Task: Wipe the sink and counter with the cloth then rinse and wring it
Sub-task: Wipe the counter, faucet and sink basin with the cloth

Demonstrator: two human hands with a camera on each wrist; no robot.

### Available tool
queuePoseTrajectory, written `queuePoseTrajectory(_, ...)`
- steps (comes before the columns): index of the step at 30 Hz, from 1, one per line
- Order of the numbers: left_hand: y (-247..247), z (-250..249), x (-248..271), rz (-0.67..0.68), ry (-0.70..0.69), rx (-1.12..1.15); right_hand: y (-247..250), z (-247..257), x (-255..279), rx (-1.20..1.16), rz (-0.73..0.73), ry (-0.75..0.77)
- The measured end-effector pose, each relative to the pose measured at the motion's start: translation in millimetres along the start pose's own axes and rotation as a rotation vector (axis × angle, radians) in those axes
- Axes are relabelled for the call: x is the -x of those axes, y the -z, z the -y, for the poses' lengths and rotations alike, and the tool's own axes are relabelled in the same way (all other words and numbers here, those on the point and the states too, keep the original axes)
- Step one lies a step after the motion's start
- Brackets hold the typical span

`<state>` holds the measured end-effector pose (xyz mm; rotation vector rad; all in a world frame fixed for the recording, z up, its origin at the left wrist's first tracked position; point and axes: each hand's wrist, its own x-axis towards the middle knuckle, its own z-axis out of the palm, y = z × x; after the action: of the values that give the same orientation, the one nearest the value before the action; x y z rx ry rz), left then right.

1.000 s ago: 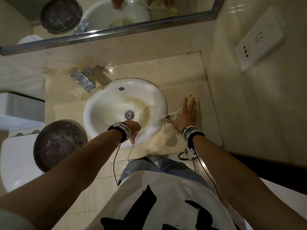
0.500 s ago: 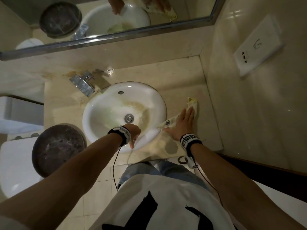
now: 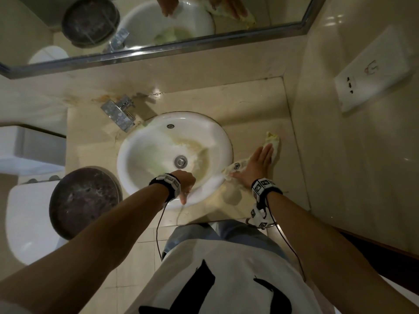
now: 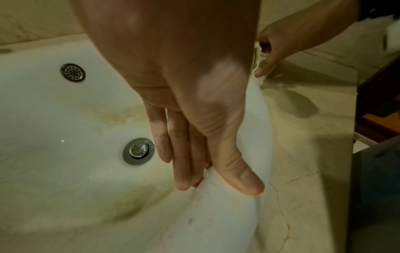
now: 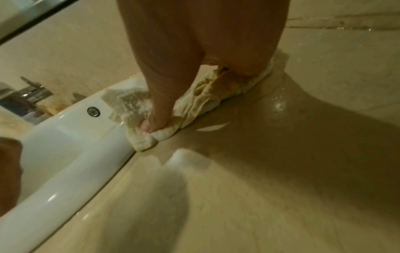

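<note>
A pale yellow-white cloth [image 3: 273, 139] [image 5: 205, 99] [image 4: 258, 56] lies bunched on the beige counter [image 3: 249, 105] [image 5: 259, 188], just right of the white sink [image 3: 217, 132] [image 4: 65, 119] [image 5: 75, 154]. One end of the cloth laps onto the sink's rim. My right hand [image 3: 258, 164] [image 5: 184, 77] [image 4: 292, 34] lies flat on the cloth and presses it down, fingers straight. My left hand [image 3: 184, 184] [image 4: 216, 184] holds the sink's near rim, fingers inside the basin and thumb on top. The basin has yellow-brown stains around the drain [image 3: 180, 161] [image 4: 138, 151].
A chrome faucet [image 3: 119, 113] stands at the sink's back left, with stains on the counter behind it. A mirror [image 3: 158, 41] runs along the back wall. The tiled right wall carries a socket plate [image 3: 371, 71]. A dark round bin lid [image 3: 84, 200] and a toilet [image 3: 29, 223] are at left.
My right hand slid the cloth a little toward me, then back away across the counter. The left hand has stayed on the sink rim.
</note>
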<state>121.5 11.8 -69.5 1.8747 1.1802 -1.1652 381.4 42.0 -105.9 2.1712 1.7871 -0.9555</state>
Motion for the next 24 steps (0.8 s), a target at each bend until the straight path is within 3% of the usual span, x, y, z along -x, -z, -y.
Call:
queuePoseTrajectory(10, 0, -3, 1, 0.002, 0.012, 0.016, 26, 9, -33, -0.007, -0.019, -0.046)
queuePoseTrajectory(16, -2, -5, 4, -0.021, 0.016, -0.006, 36, 20, -44, -0.123, -0.121, -0.104)
queuePoseTrajectory(22, -6, -5, 5, -0.046, 0.027, 0.021, 46, 9, -38, -0.172, -0.232, -0.052)
queuePoseTrajectory(24, -7, -5, 6, -0.055, 0.030, 0.032, 48, -1, -38, -0.089, -0.226, -0.015)
